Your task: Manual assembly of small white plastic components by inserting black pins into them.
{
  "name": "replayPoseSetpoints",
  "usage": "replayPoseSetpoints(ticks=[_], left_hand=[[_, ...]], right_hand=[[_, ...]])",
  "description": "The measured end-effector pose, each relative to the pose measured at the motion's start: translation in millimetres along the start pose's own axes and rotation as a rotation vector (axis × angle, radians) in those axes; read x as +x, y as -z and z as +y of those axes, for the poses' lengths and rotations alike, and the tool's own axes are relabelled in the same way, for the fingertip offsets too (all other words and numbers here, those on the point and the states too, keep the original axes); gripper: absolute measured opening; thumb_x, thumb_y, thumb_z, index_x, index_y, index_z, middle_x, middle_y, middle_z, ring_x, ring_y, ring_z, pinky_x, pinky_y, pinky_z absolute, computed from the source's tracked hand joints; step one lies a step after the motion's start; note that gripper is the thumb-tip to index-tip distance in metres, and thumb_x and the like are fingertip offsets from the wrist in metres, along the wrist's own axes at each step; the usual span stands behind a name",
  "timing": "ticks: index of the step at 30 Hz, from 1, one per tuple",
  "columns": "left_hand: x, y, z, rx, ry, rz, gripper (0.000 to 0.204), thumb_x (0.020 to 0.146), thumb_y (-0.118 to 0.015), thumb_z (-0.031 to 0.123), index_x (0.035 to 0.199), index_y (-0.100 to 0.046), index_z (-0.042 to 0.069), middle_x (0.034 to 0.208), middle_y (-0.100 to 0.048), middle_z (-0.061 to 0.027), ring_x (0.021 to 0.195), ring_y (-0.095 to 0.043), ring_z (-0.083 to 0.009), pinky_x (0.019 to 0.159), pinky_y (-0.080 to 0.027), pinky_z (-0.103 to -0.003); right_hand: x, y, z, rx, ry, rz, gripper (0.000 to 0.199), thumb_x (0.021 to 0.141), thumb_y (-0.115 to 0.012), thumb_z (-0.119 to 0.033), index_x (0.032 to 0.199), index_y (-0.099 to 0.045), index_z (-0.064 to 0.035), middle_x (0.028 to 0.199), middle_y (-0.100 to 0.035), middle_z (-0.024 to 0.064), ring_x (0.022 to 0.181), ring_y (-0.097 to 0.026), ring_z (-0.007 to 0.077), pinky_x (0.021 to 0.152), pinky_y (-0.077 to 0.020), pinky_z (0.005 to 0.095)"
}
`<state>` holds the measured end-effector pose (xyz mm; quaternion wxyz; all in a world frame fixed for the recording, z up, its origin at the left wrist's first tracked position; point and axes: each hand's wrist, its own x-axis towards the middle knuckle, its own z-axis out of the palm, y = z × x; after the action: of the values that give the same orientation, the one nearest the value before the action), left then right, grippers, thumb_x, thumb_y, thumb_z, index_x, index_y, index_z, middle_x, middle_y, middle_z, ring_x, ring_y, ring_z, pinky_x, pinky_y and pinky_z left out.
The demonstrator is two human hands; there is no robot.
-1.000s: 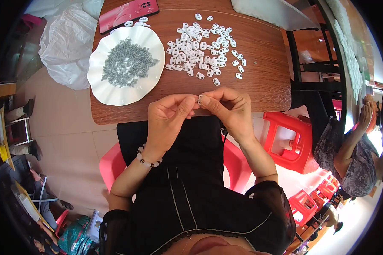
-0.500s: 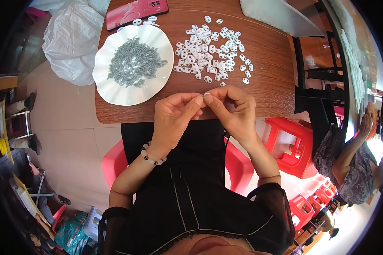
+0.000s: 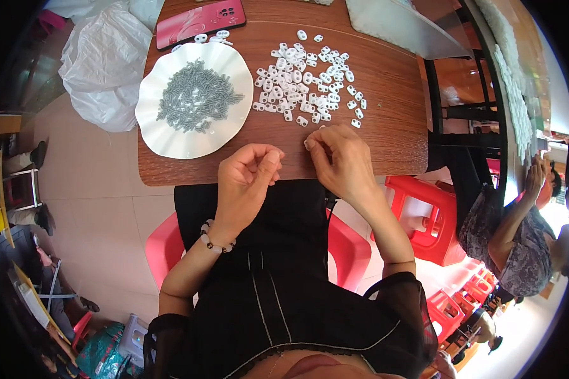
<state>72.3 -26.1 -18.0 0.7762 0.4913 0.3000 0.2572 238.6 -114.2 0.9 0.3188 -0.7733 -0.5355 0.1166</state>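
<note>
Over the near edge of the brown table (image 3: 395,142), my left hand (image 3: 246,183) is closed in a pinch; whatever sits between its fingertips, if anything, is too small to make out. My right hand (image 3: 342,161) pinches a small white plastic piece (image 3: 308,144) between thumb and forefinger, mostly covered by the fingers. Beyond my right hand lies a loose pile of white two-hole plastic pieces (image 3: 295,77). A white wavy-rimmed plate (image 3: 153,129) stands beyond my left hand, holding a heap of small grey rod-like parts (image 3: 196,95).
A pink phone (image 3: 199,24) lies at the far left, with several white pieces (image 3: 201,38) beside it. A white plastic bag (image 3: 104,69) hangs left of the table. Red stools (image 3: 423,218) stand at the right, near another person (image 3: 518,240).
My hands have parted: the left has drawn back leftward and the right has shifted slightly right, keeping its white piece. The whole view has shifted a little.
</note>
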Motion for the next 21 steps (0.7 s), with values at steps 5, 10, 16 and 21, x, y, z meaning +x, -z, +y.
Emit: replayPoseSetpoints(ticks=[5, 10, 16, 21], left_hand=[[-5, 5, 0, 0.120, -0.060, 0.025, 0.016, 0.091, -0.061, 0.012, 0.095, -0.062, -0.004, 0.079, -0.062, -0.0024, 0.067, -0.056, -0.0050, 0.062, -0.047, -0.019], [-7, 10, 3, 0.138, -0.072, 0.037, 0.015, 0.090, -0.062, 0.011, 0.093, -0.063, -0.004, 0.078, -0.062, -0.0024, 0.068, -0.055, -0.0045, 0.062, -0.046, -0.019], [-8, 13, 2, 0.160, -0.095, 0.044, 0.016, 0.092, -0.060, 0.012, 0.093, -0.063, -0.004, 0.078, -0.061, -0.0026, 0.064, -0.053, -0.0051, 0.059, -0.043, -0.018], [-7, 14, 2, 0.167, -0.083, 0.045, 0.016, 0.092, -0.059, 0.012, 0.093, -0.062, -0.004, 0.079, -0.061, -0.0029, 0.065, -0.052, -0.0048, 0.059, -0.043, -0.018]], right_hand=[[6, 2, -3, -0.106, 0.039, 0.009, 0.007, 0.078, -0.066, -0.010, 0.082, -0.063, -0.0060, 0.072, -0.062, 0.0076, 0.073, -0.058, 0.0275, 0.061, -0.0461, 0.0389], [18, 1, -2, -0.127, 0.000, 0.048, 0.008, 0.078, -0.066, -0.011, 0.086, -0.065, -0.0077, 0.073, -0.061, 0.0073, 0.074, -0.058, 0.0272, 0.060, -0.0467, 0.0389], [28, -11, 6, -0.254, 0.094, 0.087, 0.008, 0.077, -0.067, -0.012, 0.084, -0.065, -0.0085, 0.073, -0.060, 0.0081, 0.074, -0.057, 0.0283, 0.059, -0.0469, 0.0388], [33, -10, 4, -0.263, 0.096, 0.029, 0.010, 0.078, -0.069, -0.012, 0.087, -0.068, -0.0084, 0.071, -0.062, 0.0062, 0.068, -0.058, 0.0237, 0.059, -0.0463, 0.0350]])
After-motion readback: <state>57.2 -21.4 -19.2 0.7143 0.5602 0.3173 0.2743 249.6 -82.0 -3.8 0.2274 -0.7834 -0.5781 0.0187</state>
